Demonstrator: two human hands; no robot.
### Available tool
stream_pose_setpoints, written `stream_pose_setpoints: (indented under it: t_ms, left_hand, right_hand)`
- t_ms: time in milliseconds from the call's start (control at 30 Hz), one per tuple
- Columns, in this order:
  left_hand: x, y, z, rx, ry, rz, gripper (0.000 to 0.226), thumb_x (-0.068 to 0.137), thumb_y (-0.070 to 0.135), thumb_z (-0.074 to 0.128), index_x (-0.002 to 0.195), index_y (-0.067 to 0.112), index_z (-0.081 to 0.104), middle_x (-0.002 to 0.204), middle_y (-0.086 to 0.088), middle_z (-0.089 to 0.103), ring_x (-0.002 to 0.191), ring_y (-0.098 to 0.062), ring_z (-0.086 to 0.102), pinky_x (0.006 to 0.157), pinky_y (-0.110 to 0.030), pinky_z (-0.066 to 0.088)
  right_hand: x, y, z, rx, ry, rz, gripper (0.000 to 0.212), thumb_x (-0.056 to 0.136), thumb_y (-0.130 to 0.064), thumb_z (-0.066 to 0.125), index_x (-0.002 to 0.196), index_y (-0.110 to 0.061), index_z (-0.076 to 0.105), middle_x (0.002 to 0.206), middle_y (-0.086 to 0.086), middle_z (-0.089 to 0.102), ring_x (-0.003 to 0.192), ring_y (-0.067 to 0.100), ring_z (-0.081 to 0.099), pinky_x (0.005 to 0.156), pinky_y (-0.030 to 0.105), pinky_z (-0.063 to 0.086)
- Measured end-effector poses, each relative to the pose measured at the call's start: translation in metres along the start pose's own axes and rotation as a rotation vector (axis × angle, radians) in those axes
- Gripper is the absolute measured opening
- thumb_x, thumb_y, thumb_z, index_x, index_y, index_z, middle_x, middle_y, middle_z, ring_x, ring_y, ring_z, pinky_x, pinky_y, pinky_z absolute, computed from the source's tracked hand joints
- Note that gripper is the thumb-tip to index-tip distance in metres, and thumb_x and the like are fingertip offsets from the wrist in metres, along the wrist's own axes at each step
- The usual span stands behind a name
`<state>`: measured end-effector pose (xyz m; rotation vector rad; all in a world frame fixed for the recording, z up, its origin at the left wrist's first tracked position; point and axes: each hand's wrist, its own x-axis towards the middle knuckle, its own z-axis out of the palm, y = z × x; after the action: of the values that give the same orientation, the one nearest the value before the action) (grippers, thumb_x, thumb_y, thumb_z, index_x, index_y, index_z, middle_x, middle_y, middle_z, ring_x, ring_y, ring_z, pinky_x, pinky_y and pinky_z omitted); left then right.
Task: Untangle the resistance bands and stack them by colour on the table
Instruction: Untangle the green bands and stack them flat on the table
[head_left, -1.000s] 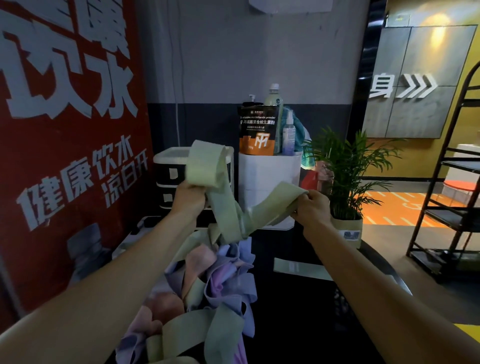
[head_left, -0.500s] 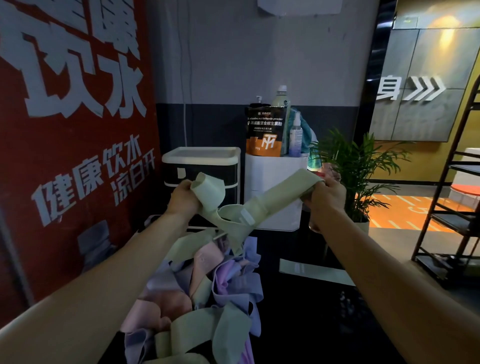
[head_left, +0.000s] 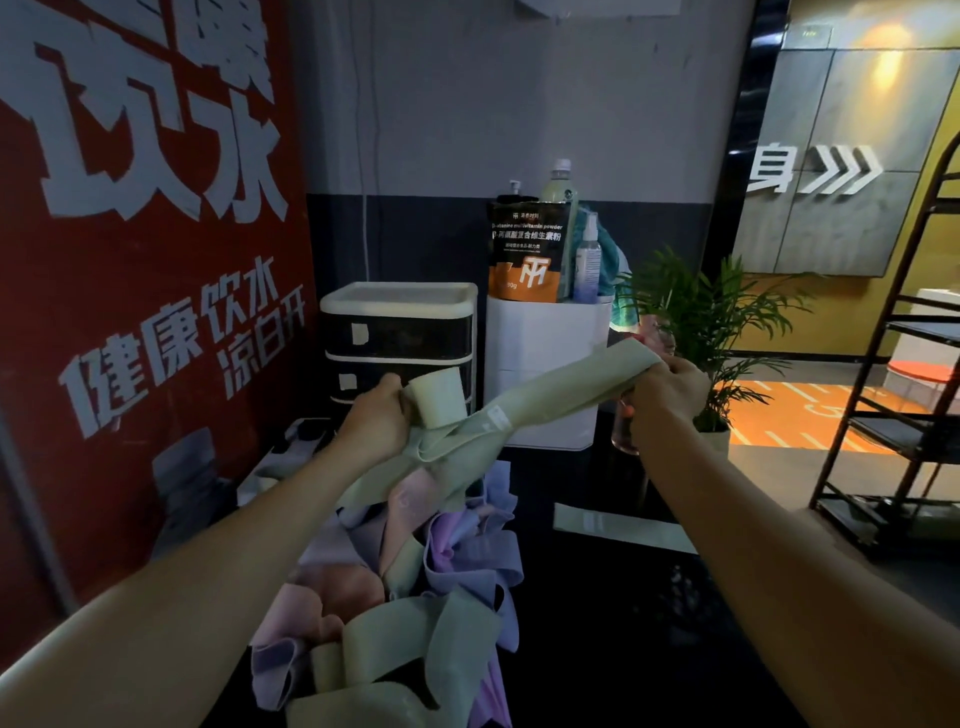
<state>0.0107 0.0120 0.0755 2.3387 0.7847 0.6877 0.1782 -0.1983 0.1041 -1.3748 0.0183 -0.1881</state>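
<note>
Gripping green band with both hands, left and right, above the pile on the bench; now pulled straighter than before, nearly free of the tangle.

Matt, smooth elastic green band between left hand and right hand. Below them, soft matt bands on a glossy dark worktop.

Two bare hands up, left hand and right hand. One flat pale green resistance band lying alone on the one black table. One tangled heap of green, pink and purple bands, can't count those. One potted green plant.
</note>
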Motion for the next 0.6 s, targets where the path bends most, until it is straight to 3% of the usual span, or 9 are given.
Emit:
stream_pose_setpoints:
  t_ms: [133,267,433,533,600]
  left_hand:
    - [0.001,-0.005,0.0,0.025,0.02,-0.055,0.011,0.096,0.014,0.039,0.088,0.007,0.04,0.104,-0.024,0.056,0.091,-0.036,0.053,0.07,-0.029,0.032]
    - [-0.007,-0.015,0.008,-0.05,0.023,-0.108,0.012,0.096,0.013,0.038,0.089,0.005,0.044,0.097,-0.024,0.052,0.099,-0.041,0.053,0.072,-0.037,0.037]
    - [-0.015,-0.031,0.021,-0.076,0.05,-0.107,0.011,0.096,0.012,0.038,0.093,0.006,0.046,0.106,-0.026,0.057,0.103,-0.04,0.053,0.08,-0.039,0.04]
    - [-0.018,-0.033,0.025,-0.126,0.054,-0.11,0.014,0.098,0.014,0.036,0.088,0.01,0.046,0.089,-0.011,0.055,0.099,-0.033,0.053,0.075,-0.03,0.034]
    - [-0.023,-0.032,0.027,-0.176,0.065,-0.122,0.018,0.099,0.014,0.035,0.104,0.012,0.052,0.102,-0.009,0.057,0.11,-0.03,0.051,0.083,-0.029,0.036]
  right_hand:
    - [-0.007,0.019,-0.004,-0.084,-0.164,0.035,0.024,0.088,0.005,0.048,0.099,-0.006,0.066,0.099,0.017,0.062,0.092,0.032,0.063,0.066,0.036,0.055]
    - [-0.019,0.054,-0.008,-0.364,-0.378,-0.01,0.025,0.087,0.007,0.047,0.098,-0.002,0.067,0.102,0.016,0.062,0.099,0.034,0.061,0.09,0.045,0.052]
    - [-0.037,0.077,-0.009,-0.85,-0.772,-0.19,0.031,0.083,0.004,0.052,0.112,0.002,0.064,0.116,0.021,0.063,0.11,0.033,0.058,0.091,0.032,0.046]
    - [-0.062,0.075,0.002,-0.813,-0.922,-0.379,0.029,0.083,0.008,0.049,0.109,0.013,0.059,0.11,0.03,0.061,0.103,0.041,0.058,0.088,0.044,0.048]
    - [-0.082,0.075,0.008,-0.775,-1.049,-0.432,0.029,0.091,-0.004,0.053,0.117,0.007,0.059,0.11,0.02,0.063,0.098,0.028,0.061,0.081,0.033,0.049]
